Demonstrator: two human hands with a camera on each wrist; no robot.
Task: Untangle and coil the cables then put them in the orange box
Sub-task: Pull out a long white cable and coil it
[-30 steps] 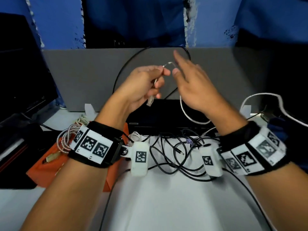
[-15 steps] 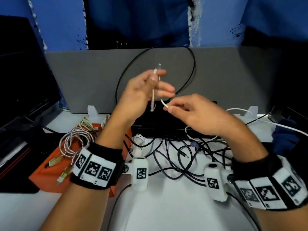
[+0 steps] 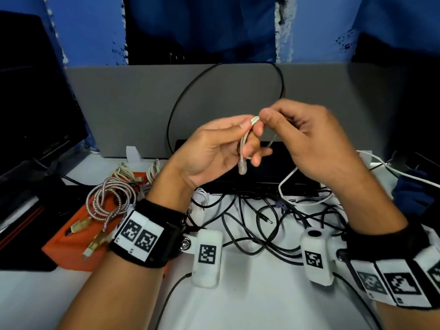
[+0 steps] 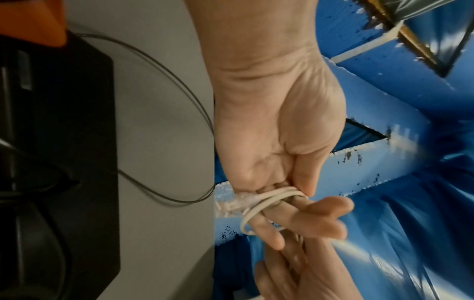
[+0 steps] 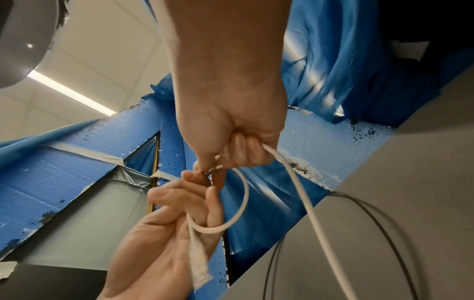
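Both hands raised above the counter (image 3: 238,294). Left hand (image 3: 209,151) pinches the white cable (image 3: 244,144) near its clear plug, one loop round its fingers (image 4: 266,227). Right hand (image 3: 307,139) grips the cable's running length just at 3 o'clock of the left. Orange box (image 3: 71,241) sits at 9 o'clock, a braided cable (image 3: 107,198) already on it. Advice — keep loops even, tension light, feeding slack clear of the black tangle (image 3: 273,225).
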